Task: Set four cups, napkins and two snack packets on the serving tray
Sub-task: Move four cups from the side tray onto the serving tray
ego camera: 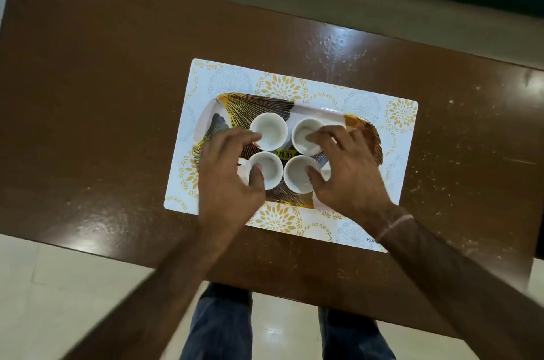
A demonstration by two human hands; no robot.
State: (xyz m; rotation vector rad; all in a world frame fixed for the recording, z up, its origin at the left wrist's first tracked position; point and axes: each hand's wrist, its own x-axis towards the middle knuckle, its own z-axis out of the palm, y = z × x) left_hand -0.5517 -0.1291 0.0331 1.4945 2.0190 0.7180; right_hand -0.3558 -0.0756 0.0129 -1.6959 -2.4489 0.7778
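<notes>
A serving tray with a black and gold leaf pattern lies on a white placemat. Several white empty cups stand close together in a square on it: far-left cup, far-right cup, near-left cup, near-right cup. My left hand is spread over the left pair, its thumb on the near-left rim and its fingertips at the far-left cup. Over the right pair, my right hand is spread the same way, touching both rims. Neither hand lifts a cup.
A yellow price sticker shows on the tray between the cups. The placemat sits on a brown wooden table whose near edge is just in front of my legs. Pale tiled floor lies below.
</notes>
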